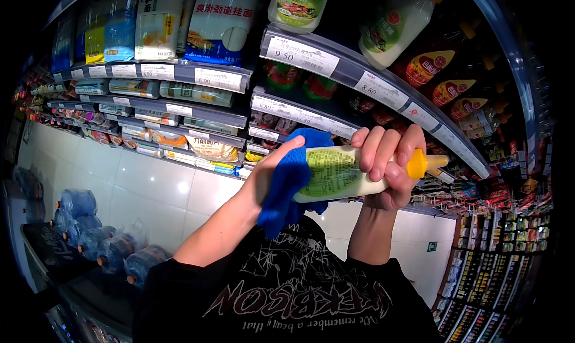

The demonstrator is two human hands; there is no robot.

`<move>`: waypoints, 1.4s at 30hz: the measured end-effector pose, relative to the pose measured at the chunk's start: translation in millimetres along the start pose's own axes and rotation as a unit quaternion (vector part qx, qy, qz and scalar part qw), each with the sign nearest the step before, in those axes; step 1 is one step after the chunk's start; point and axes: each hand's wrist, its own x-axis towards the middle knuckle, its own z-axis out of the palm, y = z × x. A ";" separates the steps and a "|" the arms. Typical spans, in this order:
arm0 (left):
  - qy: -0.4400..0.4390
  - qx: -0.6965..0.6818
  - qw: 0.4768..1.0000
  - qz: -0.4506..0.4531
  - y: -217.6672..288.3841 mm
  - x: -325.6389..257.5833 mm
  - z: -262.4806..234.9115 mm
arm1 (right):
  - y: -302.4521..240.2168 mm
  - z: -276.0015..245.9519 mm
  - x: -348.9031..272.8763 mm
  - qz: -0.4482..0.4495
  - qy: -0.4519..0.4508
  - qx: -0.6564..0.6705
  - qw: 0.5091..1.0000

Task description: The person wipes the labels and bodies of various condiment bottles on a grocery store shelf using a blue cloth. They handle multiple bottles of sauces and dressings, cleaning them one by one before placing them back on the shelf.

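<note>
A grocery shop is indicated by tiered grey shelves (184,73), edged with white rectangular price labels (302,56). White, blue and yellow plastic packets (218,25) are ranged at the far left, and dark bottles with red labels (429,68) at the far right. Bluish clear plastic water jugs (78,203) are set out near left; densely filled multicoloured display racks (502,283) are seen near right.

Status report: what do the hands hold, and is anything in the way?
Right hand gripping yellow-capped squeeze bottle near its neck. Left hand holding blue cloth against bottle's base end. Bottle sideways, cap toward the right; no obstruction seen.
</note>
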 end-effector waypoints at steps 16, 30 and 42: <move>0.127 0.225 0.950 0.176 -9.5 15.5 -22.3 | 57.2 12.1 -16.4 0.270 0.136 -0.023 0.953; 0.050 0.312 0.923 0.219 -42.9 -12.1 -51.0 | 90.4 2.6 -17.0 0.357 0.300 -0.098 0.879; 0.071 0.238 0.951 0.185 -23.4 -4.7 -60.9 | 92.2 30.0 -31.1 0.401 0.137 -0.196 0.884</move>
